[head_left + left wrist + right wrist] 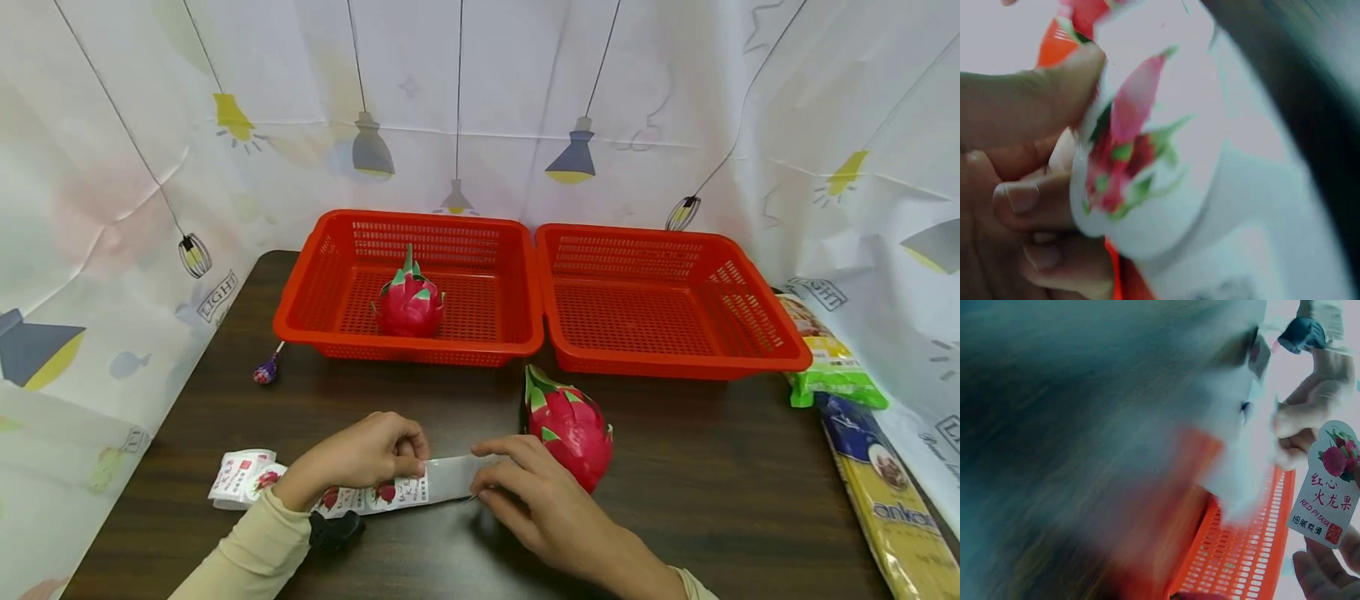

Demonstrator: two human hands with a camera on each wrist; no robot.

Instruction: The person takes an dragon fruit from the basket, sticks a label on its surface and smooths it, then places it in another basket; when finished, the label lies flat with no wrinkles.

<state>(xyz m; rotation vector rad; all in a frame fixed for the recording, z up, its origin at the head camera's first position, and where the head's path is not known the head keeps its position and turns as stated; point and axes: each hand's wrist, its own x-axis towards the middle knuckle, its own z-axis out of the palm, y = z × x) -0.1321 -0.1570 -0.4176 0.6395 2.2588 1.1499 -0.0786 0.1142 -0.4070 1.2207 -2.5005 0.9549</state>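
From the head camera, my left hand (pixel 367 458) pinches the sticker strip (pixel 390 492) that lies across the desk (pixel 712 483), fingers curled down on its printed end. My right hand (pixel 525 500) holds the blank backing end just beside it, thumb and forefinger closed on the paper. The rest of the strip trails away left of my left grip into a loose roll (pixel 243 475). A dragon fruit (pixel 570 429) lies just beyond my right grip, touching or nearly touching my fingers. Farther out are two red baskets; the left basket (pixel 300 321) holds a second dragon fruit (pixel 410 302), and the right basket (pixel 780 354) has nothing in it that I can see.

From the left wrist, blurred, my thumb and curled fingers (pixel 1022 200) clamp a white label (pixel 1141 169) printed with a red and green fruit, its edge bent round my fingertips.

From the right wrist, also badly blurred, a single sticker (pixel 1329 487) with red lettering stands against my fingertips, and the other hand holds the pale backing beyond it.

I judge the risk lies in the peel: pulling the two grips apart too fast or at an angle could tear the sticker or fold it onto itself. The fruit beside my right grip could also roll if my knuckles nudge it.
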